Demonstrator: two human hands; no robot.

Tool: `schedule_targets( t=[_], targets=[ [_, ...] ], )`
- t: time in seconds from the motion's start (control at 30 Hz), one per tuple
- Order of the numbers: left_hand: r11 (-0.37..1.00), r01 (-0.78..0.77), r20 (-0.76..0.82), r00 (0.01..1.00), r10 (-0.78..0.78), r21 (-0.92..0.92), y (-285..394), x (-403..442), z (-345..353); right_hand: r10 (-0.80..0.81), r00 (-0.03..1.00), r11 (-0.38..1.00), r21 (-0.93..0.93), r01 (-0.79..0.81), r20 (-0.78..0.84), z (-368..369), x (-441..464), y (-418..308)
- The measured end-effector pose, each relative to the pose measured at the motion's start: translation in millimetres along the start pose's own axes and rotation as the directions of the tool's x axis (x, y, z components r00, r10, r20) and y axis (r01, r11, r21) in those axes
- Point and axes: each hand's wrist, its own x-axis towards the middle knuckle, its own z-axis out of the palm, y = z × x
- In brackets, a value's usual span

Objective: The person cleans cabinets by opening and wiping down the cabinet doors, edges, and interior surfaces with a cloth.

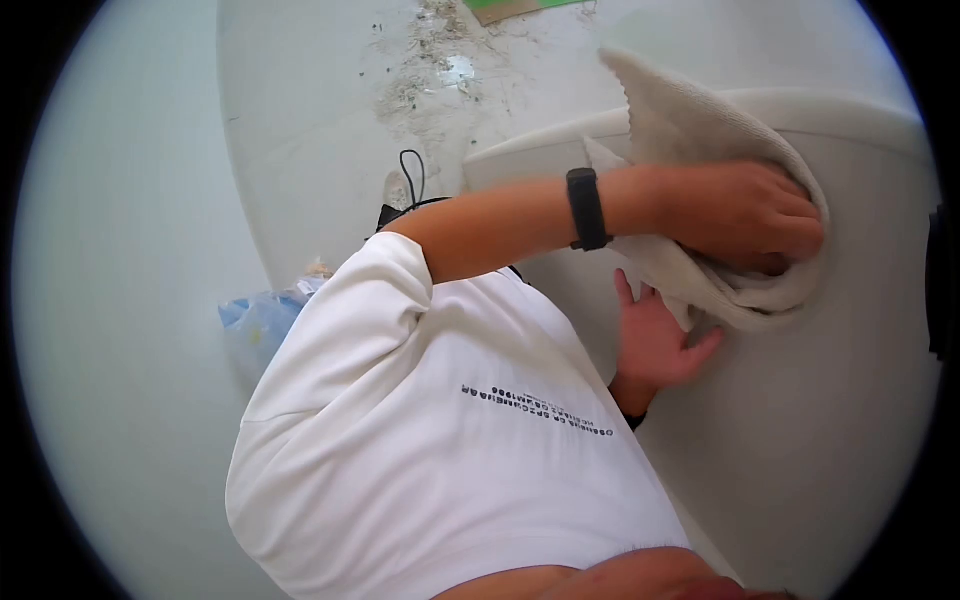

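A beige cloth [700, 115], towel-like with a ragged edge, lies bunched and folded on a pale, curved-edged surface [780, 430]. My left hand [745, 215], with a black watch on its wrist, is closed on the cloth, its fingers curled and partly hidden in the folds. Just below the cloth's lower folds is my right hand [655, 340], palm toward me with fingers and thumb spread. Its fingertips are close to the cloth; whether they touch it I cannot tell. A dark band circles that wrist.
A clear and blue plastic bag [260, 325] sits on the left, behind my sleeve. Dirt marks [440, 70] streak the pale floor at the top, close to a green and brown flat piece [520, 8]. A dark object [938, 285] stands at the far right edge.
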Motion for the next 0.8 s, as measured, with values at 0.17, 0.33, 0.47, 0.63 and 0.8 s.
schedule_targets(
  t=[0.17, 0.33, 0.47, 0.63, 0.8],
  targets=[
    [0.954, 0.297, -0.068, 0.953, -0.294, 0.032, -31.8, -69.9, -21.5, 0.077, 0.975, 0.936, -0.321, -0.143, -0.209, -19.3, 17.8, 10.7],
    [0.559, 0.778, 0.099, 0.605, -0.790, -0.287, -83.8, -132.3, -12.5, 0.038, 0.926, 0.860, -0.460, -0.221, -0.375, -27.4, 62.3, 4.8],
    [0.754, 0.639, 0.197, 0.728, -0.656, 0.151, -82.7, -160.3, -36.6, -0.033, 0.860, 0.818, -0.508, -0.269, -0.509, 6.4, 90.8, 27.5],
    [0.746, 0.655, 0.180, 0.725, -0.665, 0.117, -79.9, -149.2, -78.9, -0.163, 0.795, 0.756, -0.592, -0.279, -0.584, 50.3, 118.8, 40.3],
    [0.847, 0.516, 0.112, 0.856, -0.504, -0.131, -54.7, -73.8, -90.5, -0.762, 0.617, 0.218, -0.975, -0.040, -0.196, 65.8, 91.6, 54.6]
  ],
)
